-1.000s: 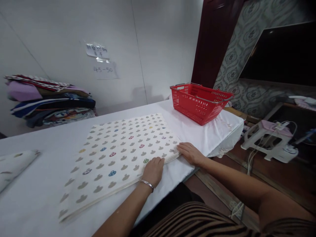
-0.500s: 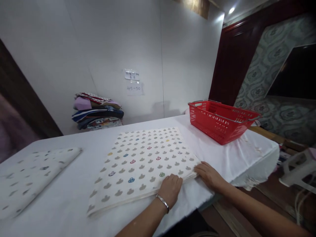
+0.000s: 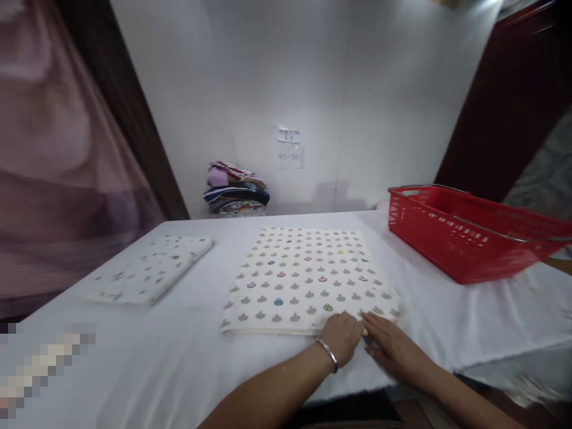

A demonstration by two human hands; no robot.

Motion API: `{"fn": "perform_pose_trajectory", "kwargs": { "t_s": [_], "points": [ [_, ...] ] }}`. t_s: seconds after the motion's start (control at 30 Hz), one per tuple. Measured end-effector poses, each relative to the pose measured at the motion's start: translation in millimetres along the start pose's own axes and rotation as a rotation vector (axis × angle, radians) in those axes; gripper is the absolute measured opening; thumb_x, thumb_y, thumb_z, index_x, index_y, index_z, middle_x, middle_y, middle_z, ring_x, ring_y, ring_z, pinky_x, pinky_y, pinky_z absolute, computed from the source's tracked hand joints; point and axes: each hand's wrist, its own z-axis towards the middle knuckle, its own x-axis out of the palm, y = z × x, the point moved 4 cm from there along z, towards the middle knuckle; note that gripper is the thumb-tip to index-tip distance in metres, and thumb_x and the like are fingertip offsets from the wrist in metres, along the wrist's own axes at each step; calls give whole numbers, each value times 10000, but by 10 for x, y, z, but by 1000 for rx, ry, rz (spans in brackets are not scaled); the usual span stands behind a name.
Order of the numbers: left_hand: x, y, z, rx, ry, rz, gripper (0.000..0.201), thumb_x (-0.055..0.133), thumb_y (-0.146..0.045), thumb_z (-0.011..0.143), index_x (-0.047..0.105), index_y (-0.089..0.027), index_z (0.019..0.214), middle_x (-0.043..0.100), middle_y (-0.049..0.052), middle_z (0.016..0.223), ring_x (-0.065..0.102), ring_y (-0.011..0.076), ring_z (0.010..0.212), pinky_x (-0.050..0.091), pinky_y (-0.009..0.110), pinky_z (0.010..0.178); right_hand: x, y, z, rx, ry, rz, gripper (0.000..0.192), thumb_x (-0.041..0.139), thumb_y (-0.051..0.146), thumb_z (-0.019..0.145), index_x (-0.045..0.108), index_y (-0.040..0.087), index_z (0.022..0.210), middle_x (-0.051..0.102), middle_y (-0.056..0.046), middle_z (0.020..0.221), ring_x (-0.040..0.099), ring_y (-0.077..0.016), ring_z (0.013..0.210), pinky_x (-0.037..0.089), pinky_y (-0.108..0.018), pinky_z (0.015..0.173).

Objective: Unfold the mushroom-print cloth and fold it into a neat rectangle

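A folded cream cloth (image 3: 308, 280), printed with grey mushroom shapes and a few coloured ones, lies flat on the white-covered table (image 3: 187, 357). At its near edge, right of the middle, my left hand (image 3: 343, 338) is closed with the fingers curled on the hem; a silver bracelet (image 3: 328, 356) circles that wrist. My right hand (image 3: 393, 348) sits right beside it, fingertips closed over the same edge, with the thumb side lower and slightly blurred. The layers between the fingers are mostly hidden. Farther left lies a second folded cloth (image 3: 152, 268) with a similar print.
A red plastic basket (image 3: 465, 244) with metal handles stands on the table's right. A pile of folded fabrics (image 3: 236, 190) rises behind the far edge, by a white wall with paper signs (image 3: 289, 146). Pink curtain (image 3: 67, 149) hangs at left. The lower left corner is pixelated.
My view has swung left. My right hand has moved from the cloth's near right corner along the edge, close to my left hand.
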Motion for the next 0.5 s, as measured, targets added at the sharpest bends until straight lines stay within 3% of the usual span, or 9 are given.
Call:
{"fn": "perform_pose_trajectory", "kwargs": {
  "t_s": [0.13,0.27,0.5],
  "points": [
    [8,17,32,-71,-8,-18,215,456,-167,799,483,-128,1008,617,87,864,570,216,803,441,332,643,10,43,111,-36,-26,42,487,486,257,842,424,193,1321,498,-152,1292,459,-287,1194,438,-483,943],
    [15,-2,53,-127,-16,-28,176,420,-235,845,489,-137,974,630,73,802,584,202,740,420,308,571,8,64,174,-70,-48,90,334,426,247,878,555,224,1186,608,-129,1105,583,-246,981,494,-417,826],
    [-117,-36,-113,-57,-94,83,106,411,-196,876,485,-173,947,602,14,871,538,176,855,393,312,639,71,-124,80,-179,-48,-35,308,388,239,880,626,194,1070,621,-113,1011,584,-216,884,492,-357,768]
  ]
}}
